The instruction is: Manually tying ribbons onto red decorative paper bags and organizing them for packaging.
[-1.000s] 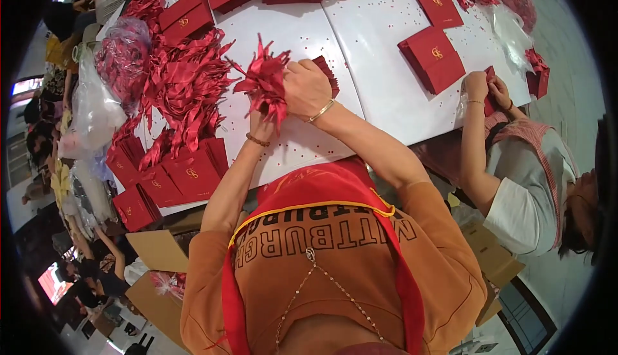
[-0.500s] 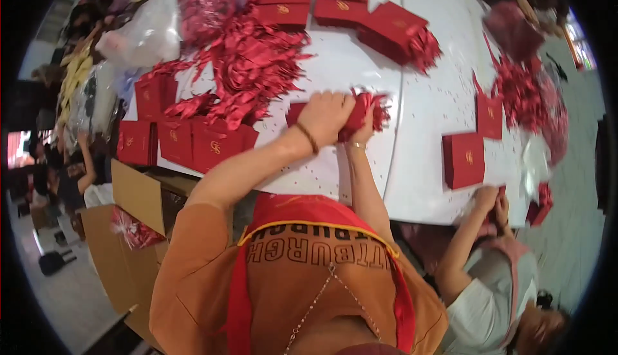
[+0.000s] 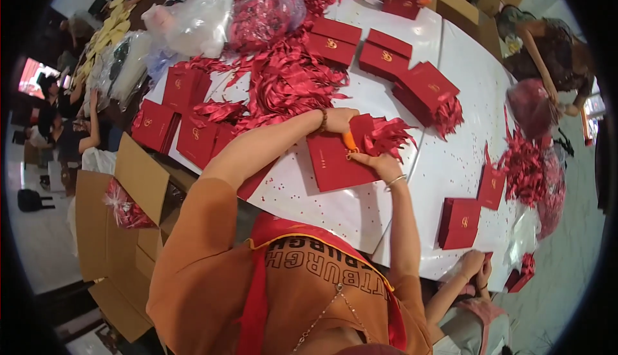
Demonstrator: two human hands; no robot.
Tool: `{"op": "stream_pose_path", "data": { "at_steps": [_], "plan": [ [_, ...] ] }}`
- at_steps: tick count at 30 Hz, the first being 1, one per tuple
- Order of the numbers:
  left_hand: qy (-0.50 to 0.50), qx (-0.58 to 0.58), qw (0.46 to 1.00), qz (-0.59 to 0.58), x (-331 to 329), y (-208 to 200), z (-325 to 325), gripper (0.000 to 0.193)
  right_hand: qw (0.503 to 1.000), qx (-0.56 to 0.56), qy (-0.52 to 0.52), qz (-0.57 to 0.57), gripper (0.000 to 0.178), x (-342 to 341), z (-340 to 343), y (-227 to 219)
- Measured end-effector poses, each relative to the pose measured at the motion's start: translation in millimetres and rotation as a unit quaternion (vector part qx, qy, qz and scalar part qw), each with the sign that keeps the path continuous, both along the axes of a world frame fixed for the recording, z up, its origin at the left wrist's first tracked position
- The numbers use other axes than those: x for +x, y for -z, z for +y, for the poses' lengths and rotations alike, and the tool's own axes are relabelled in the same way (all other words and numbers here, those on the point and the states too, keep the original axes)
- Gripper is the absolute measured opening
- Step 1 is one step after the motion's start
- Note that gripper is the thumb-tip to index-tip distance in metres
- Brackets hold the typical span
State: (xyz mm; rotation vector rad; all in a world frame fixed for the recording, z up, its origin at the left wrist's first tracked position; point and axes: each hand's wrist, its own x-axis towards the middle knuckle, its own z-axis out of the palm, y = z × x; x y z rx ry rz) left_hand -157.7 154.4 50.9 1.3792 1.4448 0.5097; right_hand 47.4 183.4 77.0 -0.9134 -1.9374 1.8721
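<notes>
My left hand (image 3: 338,122), with a bead bracelet on the wrist, is closed around an orange-handled tool (image 3: 349,141) that looks like scissors. My right hand (image 3: 382,165), wearing a thin bangle, grips the base of a bunch of red ribbons (image 3: 388,136). Both hands meet over a flat red box (image 3: 331,162) lying on the white table (image 3: 322,207). The tool's blades are hidden by the ribbons.
A big heap of red ribbons (image 3: 283,81) and several flat red boxes (image 3: 385,54) cover the table. Bags of ribbons (image 3: 264,7) stand at the far end. Open cardboard boxes (image 3: 109,226) sit on my left. Another person's hands (image 3: 476,266) work at the lower right, and more people sit around.
The view has swung round. My hands carried the ribbon bunch down onto the flat red box, and the orange-handled tool now shows at my left hand.
</notes>
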Motion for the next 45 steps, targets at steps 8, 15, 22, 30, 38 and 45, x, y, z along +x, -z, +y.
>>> {"op": "stream_pose_path", "data": {
  "at_steps": [8,15,22,30,38,45],
  "plan": [
    [0.015,-0.063,0.995,-0.075,-16.7,41.4,75.7,0.059,0.993,-0.081,0.087,-0.027,0.037,-21.0,59.2,31.5],
    [0.028,0.048,0.996,0.072,-20.0,101.2,81.3,0.085,0.998,-0.017,0.018,-0.056,0.05,-28.7,86.6,64.7],
    [0.036,-0.079,0.936,-0.342,-3.3,38.8,74.9,0.028,0.89,0.31,0.2,-0.267,0.065,-3.6,84.2,51.7],
    [-0.088,-0.065,0.989,-0.1,-5.7,66.3,76.9,0.048,0.952,0.033,0.293,-0.082,0.045,109.6,-0.9,46.8],
    [-0.148,0.049,0.987,-0.034,-9.8,81.9,62.9,0.093,0.844,0.234,-0.032,0.482,0.022,90.3,-65.3,-184.7],
    [-0.166,0.09,0.982,-0.025,17.8,52.7,54.8,0.094,0.842,-0.006,-0.161,0.515,0.018,74.8,-106.8,-226.5]
  ]
}}
